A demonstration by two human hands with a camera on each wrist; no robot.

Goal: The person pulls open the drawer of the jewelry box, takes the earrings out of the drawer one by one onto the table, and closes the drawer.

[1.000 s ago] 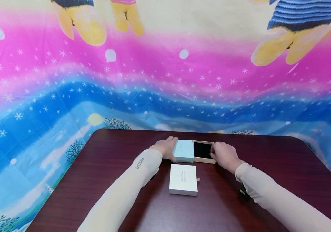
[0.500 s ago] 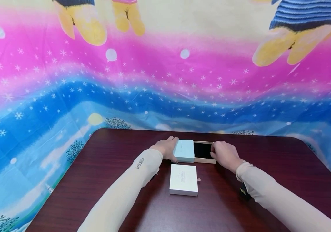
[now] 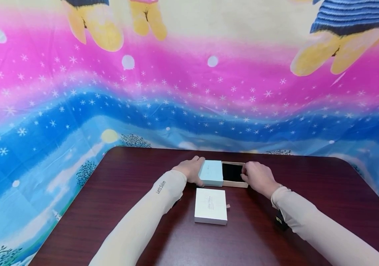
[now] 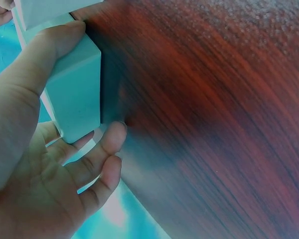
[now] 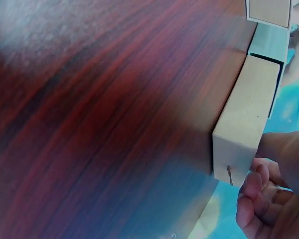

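One wood-grain table (image 3: 329, 188) fronts a snowy backdrop (image 3: 189, 88); left hand (image 3: 190, 171) grips blue box (image 3: 212, 173), right hand (image 3: 259, 177) pinches drawer (image 3: 235, 184).

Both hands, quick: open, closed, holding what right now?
Left hand: closed, holding the light blue box sleeve at its left end.
Right hand: closed, holding the tray at its outer end.
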